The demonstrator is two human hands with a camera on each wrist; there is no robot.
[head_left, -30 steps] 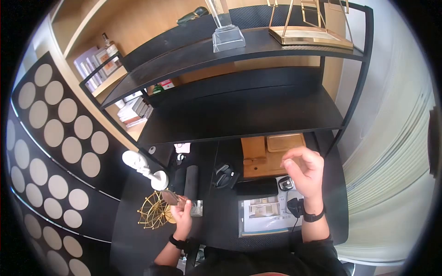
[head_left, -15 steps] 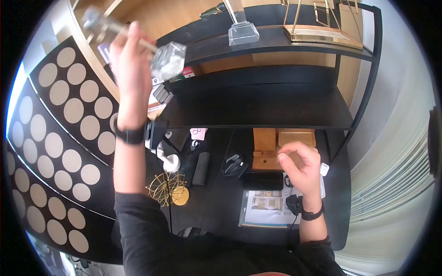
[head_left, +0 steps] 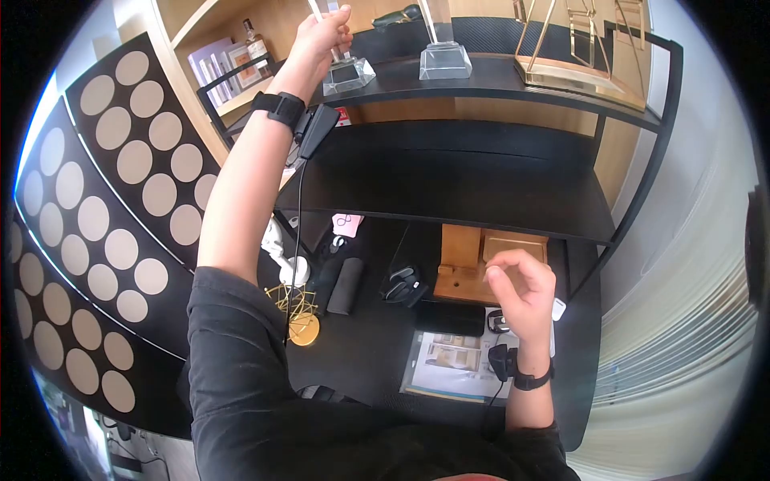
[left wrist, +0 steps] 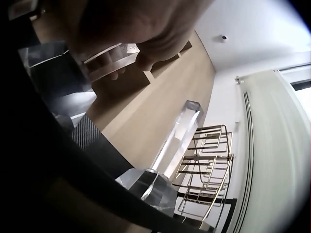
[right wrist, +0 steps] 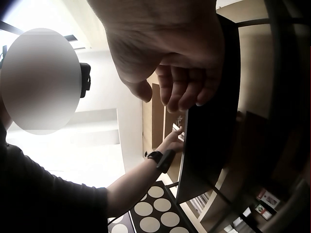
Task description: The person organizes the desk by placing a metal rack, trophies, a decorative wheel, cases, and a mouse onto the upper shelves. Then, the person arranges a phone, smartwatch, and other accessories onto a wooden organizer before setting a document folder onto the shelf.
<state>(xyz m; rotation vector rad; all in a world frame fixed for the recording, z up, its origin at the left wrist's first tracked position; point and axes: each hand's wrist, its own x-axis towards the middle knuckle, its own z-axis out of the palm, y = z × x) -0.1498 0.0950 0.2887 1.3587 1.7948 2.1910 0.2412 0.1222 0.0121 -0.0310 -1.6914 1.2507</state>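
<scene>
At the left end of the top shelf, my left hand [head_left: 322, 38] grips the thin upright part of a clear crystal piece [head_left: 350, 75]. Its faceted base is at the shelf's surface; whether it bears its full weight there I cannot tell. The left wrist view has the hand [left wrist: 141, 24] above the clear base [left wrist: 56, 73]. A similar crystal piece [head_left: 445, 61] stands to the right. My right hand [head_left: 523, 298], fingers loosely curled and holding nothing, hovers over the desk near a wooden stand [head_left: 459, 280]; the right wrist view shows its relaxed fingers too.
A gold wire frame piece [head_left: 585, 74] stands right on the top shelf [head_left: 385, 90], with a dark figurine [head_left: 397, 16] behind. Below are the middle shelf [head_left: 449, 176], papers [head_left: 453, 361], a dark case [head_left: 346, 286], a gold wire ornament [head_left: 303, 327] and a white lamp-like object [head_left: 298, 271].
My left hand has risen from the desk beside the gold wire ornament to the top shelf. The crystal piece, tilted in mid-air half a second ago, is now roughly upright. My right hand has barely moved.
</scene>
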